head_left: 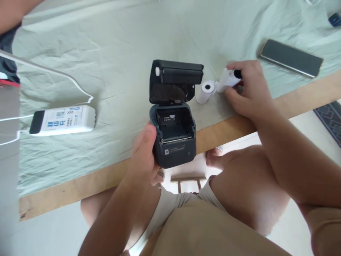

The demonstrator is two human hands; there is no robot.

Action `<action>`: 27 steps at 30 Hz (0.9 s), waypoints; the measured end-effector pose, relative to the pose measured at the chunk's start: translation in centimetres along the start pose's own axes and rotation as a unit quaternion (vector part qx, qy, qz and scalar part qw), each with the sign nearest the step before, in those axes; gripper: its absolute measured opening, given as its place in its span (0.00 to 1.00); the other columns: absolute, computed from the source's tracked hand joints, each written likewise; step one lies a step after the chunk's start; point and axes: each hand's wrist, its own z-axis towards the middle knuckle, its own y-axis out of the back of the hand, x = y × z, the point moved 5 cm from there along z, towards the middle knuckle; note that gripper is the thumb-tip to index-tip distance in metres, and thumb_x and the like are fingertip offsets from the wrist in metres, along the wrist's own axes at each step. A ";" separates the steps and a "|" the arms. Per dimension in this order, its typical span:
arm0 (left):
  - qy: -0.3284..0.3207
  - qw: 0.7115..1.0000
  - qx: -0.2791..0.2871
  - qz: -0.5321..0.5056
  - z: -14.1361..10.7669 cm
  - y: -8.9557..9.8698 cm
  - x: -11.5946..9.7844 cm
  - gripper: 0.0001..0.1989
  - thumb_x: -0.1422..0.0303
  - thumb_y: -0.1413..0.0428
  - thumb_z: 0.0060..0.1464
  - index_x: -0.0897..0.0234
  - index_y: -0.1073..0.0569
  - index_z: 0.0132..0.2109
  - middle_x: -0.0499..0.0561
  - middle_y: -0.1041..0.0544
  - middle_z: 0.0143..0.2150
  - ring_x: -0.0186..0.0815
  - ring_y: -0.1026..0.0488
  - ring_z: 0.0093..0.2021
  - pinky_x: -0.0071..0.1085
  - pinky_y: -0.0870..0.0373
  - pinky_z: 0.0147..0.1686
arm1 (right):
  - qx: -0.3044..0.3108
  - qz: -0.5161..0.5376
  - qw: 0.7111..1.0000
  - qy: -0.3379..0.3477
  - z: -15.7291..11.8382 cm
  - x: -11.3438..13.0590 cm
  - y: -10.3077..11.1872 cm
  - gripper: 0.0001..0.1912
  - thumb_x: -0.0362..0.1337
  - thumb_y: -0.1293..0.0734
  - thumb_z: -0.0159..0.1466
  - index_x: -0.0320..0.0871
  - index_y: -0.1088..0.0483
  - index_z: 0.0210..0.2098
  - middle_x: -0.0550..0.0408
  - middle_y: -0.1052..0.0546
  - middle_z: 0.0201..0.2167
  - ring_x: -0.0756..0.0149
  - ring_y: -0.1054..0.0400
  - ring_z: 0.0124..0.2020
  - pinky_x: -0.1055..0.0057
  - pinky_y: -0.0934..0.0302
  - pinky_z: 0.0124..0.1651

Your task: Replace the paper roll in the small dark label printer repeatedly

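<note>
My left hand (144, 149) is wrapped round the left side of a dark blue-grey label printer (174, 153), holding it over the table's front edge. The printer's black lid (173, 80) stands up, and no roll shows in its paper bay. To the right, my right hand (250, 85) has its thumb and fingers round a white paper roll (231, 80) with a dark core at its end. Another white paper roll (204, 94) is upright on the cloth just left of those fingers. A white piece lies between the two rolls; its shape is hard to make out.
A pale green cloth (112, 53) covers the table, with a bare wooden strip (87, 188) along its front. A white power strip (66, 120) with cables lies left. At right is a dark phone (291, 58). Another person's arm (16, 12) shows at top left.
</note>
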 end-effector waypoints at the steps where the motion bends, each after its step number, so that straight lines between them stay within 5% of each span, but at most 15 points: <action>1: 0.003 1.000 -0.014 0.002 0.0 0.1 0.0 0.25 0.43 0.43 0.63 0.61 0.23 0.50 0.52 0.15 0.36 0.42 0.17 0.28 0.34 0.25 0.22 | -0.009 -0.014 1.000 0.000 -0.1 -0.1 0.1 0.29 0.29 0.27 0.60 0.46 0.29 0.61 0.41 0.27 0.54 0.57 0.31 0.55 0.59 0.29 0.51; 5: 0.030 0.999 -0.019 0.020 0.0 0.4 0.2 0.30 0.41 0.42 0.61 0.61 0.24 0.55 0.52 0.15 0.35 0.43 0.18 0.27 0.33 0.26 0.19 | -0.018 -0.022 1.000 0.001 -0.3 -0.6 0.1 0.31 0.31 0.29 0.63 0.47 0.30 0.65 0.44 0.28 0.52 0.60 0.30 0.49 0.57 0.29 0.52; 11: 0.064 0.997 -0.002 0.034 -0.1 0.7 0.4 0.32 0.40 0.43 0.61 0.59 0.25 0.59 0.53 0.14 0.38 0.45 0.16 0.30 0.34 0.25 0.19 | -0.001 -0.052 0.998 0.034 -0.5 -0.7 -0.1 0.35 0.37 0.28 0.63 0.46 0.35 0.69 0.42 0.28 0.52 0.54 0.30 0.52 0.51 0.31 0.57; 14: 0.075 0.996 -0.010 0.038 -0.3 0.7 0.3 0.31 0.40 0.44 0.62 0.59 0.25 0.60 0.53 0.14 0.39 0.45 0.17 0.31 0.34 0.23 0.21 | -0.005 -0.043 0.998 0.054 -0.5 -0.8 -0.3 0.38 0.31 0.33 0.62 0.47 0.40 0.71 0.42 0.27 0.54 0.54 0.29 0.54 0.51 0.30 0.58; 23: 0.077 0.996 -0.035 0.035 -0.3 0.1 -0.1 0.31 0.41 0.43 0.61 0.60 0.26 0.59 0.52 0.15 0.36 0.43 0.18 0.29 0.34 0.25 0.22 | 0.001 -0.027 0.998 0.060 -0.8 -1.1 -0.2 0.39 0.27 0.36 0.58 0.50 0.36 0.68 0.47 0.30 0.53 0.53 0.31 0.55 0.46 0.33 0.63; 27: 0.062 0.996 -0.056 0.033 -0.2 0.0 -0.1 0.29 0.41 0.42 0.59 0.60 0.25 0.53 0.52 0.16 0.37 0.44 0.18 0.30 0.35 0.26 0.21 | -0.002 -0.030 0.999 0.027 -0.6 -0.4 -0.4 0.33 0.38 0.26 0.60 0.49 0.30 0.64 0.45 0.29 0.51 0.52 0.32 0.54 0.48 0.33 0.62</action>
